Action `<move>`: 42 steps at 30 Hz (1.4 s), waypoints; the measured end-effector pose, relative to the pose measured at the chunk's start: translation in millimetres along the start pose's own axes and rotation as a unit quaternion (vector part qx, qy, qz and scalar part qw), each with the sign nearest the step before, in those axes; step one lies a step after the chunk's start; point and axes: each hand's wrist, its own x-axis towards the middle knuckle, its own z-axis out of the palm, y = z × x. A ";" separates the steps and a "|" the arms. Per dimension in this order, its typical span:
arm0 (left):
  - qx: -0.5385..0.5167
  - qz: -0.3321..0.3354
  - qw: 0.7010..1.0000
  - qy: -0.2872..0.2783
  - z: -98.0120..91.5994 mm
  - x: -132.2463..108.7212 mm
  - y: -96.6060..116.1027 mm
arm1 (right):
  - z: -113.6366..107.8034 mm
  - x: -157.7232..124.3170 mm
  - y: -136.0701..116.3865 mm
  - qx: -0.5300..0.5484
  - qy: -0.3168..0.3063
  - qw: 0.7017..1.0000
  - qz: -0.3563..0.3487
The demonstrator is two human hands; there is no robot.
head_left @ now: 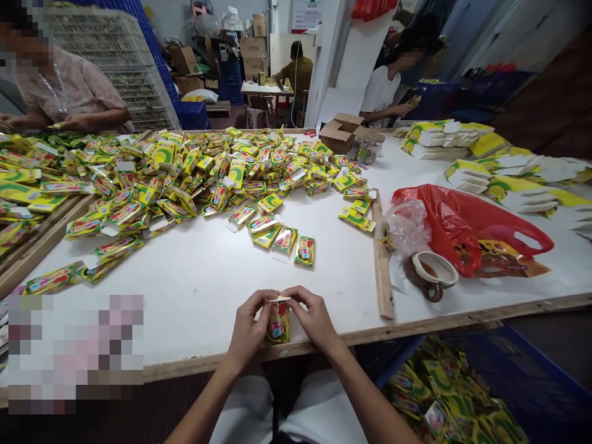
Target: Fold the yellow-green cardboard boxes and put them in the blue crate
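A small yellow-green printed box stands near the table's front edge, between my hands. My left hand pinches the left side of its white top flap, thumb and fingers pressed together. On the other side, my right hand pinches the same flap, its fingertips close to the left ones. Just beyond my hands lies a single box, with another box next to it, its white flap sticking out. Whether anything is inside the box I hold cannot be seen.
A large heap of boxes covers the table's far side. To the right are a wooden strip, a brown cup, a red plastic bag and stacked flat cartons. A blue crate holds boxes below. A co-worker sits far left.
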 end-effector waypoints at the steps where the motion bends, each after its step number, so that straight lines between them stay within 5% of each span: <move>1: 0.022 0.002 1.000 0.008 -0.7 -0.9 1.2 | 1.6 -1.0 -1.7 -0.012 -0.012 1.000 -0.005; 12: 0.020 -0.033 0.996 0.087 1.3 -0.4 7.0 | 18.8 8.1 -17.5 -0.079 0.045 0.996 0.009; 24: -0.043 -0.037 0.998 0.024 -7.4 -11.4 -6.4 | 23.9 -6.4 -3.0 -0.003 0.010 1.000 0.010; 27: -0.007 -0.027 1.000 0.001 -11.6 -6.7 -0.3 | 5.3 -10.7 -19.5 -0.043 0.024 0.999 0.013; 33: 0.187 -0.005 0.980 0.061 -30.5 58.9 2.3 | -132.7 -62.7 -73.9 -0.311 -0.029 0.941 0.129; 35: 0.213 -0.015 0.971 0.104 -29.0 95.8 -2.8 | -156.2 -75.7 -83.0 -0.350 -0.016 0.925 0.150; 39: 0.190 -0.023 0.971 0.146 -15.2 152.0 -6.9 | -123.1 -71.4 -81.4 -0.279 -0.051 0.948 0.146; 42: 0.144 -0.050 0.977 0.151 -10.6 152.3 -3.8 | -78.0 -53.6 -66.1 -0.203 -0.051 0.969 0.128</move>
